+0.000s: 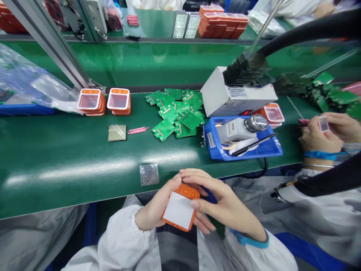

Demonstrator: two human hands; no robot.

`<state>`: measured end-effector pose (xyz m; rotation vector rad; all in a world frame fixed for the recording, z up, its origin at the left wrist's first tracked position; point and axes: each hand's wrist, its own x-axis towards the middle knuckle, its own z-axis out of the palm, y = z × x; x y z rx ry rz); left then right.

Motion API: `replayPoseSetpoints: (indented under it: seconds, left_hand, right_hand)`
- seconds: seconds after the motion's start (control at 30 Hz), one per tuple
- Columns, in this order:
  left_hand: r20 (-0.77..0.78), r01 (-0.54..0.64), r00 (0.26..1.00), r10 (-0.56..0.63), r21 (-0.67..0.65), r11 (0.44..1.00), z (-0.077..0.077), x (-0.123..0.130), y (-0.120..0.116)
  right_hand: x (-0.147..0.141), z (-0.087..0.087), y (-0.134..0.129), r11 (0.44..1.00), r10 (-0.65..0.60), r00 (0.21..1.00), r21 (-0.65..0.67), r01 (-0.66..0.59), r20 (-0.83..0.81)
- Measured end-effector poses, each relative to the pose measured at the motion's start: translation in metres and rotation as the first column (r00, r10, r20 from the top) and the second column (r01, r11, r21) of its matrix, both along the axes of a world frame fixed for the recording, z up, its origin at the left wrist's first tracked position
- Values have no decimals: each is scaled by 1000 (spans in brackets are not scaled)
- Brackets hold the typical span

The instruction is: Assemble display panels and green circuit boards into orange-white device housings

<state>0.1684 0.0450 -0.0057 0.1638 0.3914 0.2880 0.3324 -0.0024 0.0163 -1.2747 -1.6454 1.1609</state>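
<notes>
Just past the table's front edge, both hands are around an orange plastic casing (193,191) with a white square panel (178,210) in it. My left hand (158,205) grips its left side, and some of those fingers lie underneath. My right hand (225,201) is at the right side, its thumb on the panel's edge and its fingers curved over the top. A clear film square (149,174) lies on the table just beyond my hands. Farther back are green circuit boards (180,113) in a loose pile, pink strips (137,130) and a greyish glass-like panel (117,133).
Two stacks of orange-and-white frames (119,101) stand at the back left. A blue tray (245,154) holds a metal-topped bottle (239,130) and a pen. Behind it is a white box (239,96) under a black hose (307,32). A co-worker's hands (324,137) are at right.
</notes>
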Motion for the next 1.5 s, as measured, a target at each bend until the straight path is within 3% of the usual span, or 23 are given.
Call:
replayPoseSetpoints:
  seconds: [0.1, 0.23, 0.47, 0.6, 0.7, 0.77, 0.93, 1.1, 1.23, 1.37, 1.5]
  left_hand:
    - [-165, -24, 985, 47, 134, 991, 7, 1, -1]
    - [-352, -13, 930, 103, 250, 968, 12, -3, -2]
    - [-270, -28, 954, 129, 350, 936, 7, -25, -3]
    - [-233, -57, 962, 140, 331, 942, 6, -38, 1]
    - [-226, -90, 961, 159, 290, 953, 6, -45, 3]
    - [-221, -104, 961, 168, 276, 956, 7, -49, 3]
    - [-258, -159, 937, 235, 285, 945, 8, -61, 6]
    - [-284, -199, 918, 276, 272, 941, 5, -65, 10]
    - [-273, -231, 915, 297, 249, 941, 6, -62, 11]
    - [-275, -268, 903, 331, 244, 932, 11, -63, 9]
    - [-254, -277, 903, 347, 275, 921, 13, -64, 7]
  right_hand:
    - [-8, -7, 2, 997, -74, 997, -36, 74, -1]
    - [-16, -14, 5, 992, -125, 992, 24, 126, -20]
    - [-16, -19, 36, 935, -348, 915, 0, 355, -202]
    - [-29, -18, 84, 868, -436, 897, 227, 441, -75]
    - [-51, -22, 126, 863, -393, 861, 453, 224, 323]
    - [-64, -28, 150, 877, -331, 780, 478, 47, 530]
    - [-78, -47, 181, 882, -258, 726, 461, -92, 638]
    - [-74, -58, 181, 871, -250, 723, 475, -122, 644]
    - [-71, -53, 170, 857, -264, 760, 505, -97, 594]
    - [-64, -40, 135, 842, -316, 828, 539, 19, 464]
    - [-49, -28, 83, 861, -257, 958, 480, 166, 129]
